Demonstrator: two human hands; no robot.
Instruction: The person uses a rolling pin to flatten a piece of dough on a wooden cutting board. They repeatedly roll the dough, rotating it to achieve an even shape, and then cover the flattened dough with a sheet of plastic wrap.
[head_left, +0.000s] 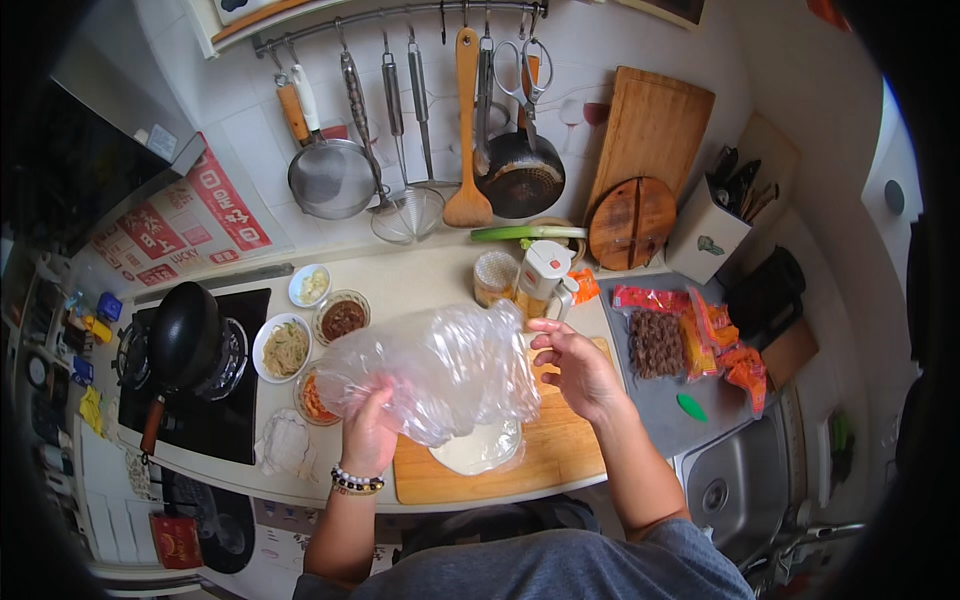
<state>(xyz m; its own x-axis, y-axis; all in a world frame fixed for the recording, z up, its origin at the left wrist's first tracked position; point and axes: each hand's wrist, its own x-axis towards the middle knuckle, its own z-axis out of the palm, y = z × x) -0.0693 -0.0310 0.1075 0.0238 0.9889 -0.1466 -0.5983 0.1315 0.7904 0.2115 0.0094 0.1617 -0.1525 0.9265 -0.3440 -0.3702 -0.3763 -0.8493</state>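
Observation:
My left hand (372, 427) grips the left side of a large clear plastic bag (442, 367), thumb on top. The bag is puffed out and crumpled above a wooden cutting board (570, 442). My right hand (577, 367) is beside the bag's right end. Its fingers are apart and hold nothing I can make out; whether a fingertip touches the bag I cannot tell. Below the bag a round white item (476, 450) lies on the board, partly hidden, with clear film around its edge.
Left of the bag stand bowls of pale chopped food (310, 285), dark sauce (343, 319), shredded food (285, 350) and orange-red food (315, 397). A wok (187, 337) sits on the stove. A lidded pitcher (541, 274), food packets (701, 337) and a sink (720, 487) are rightward.

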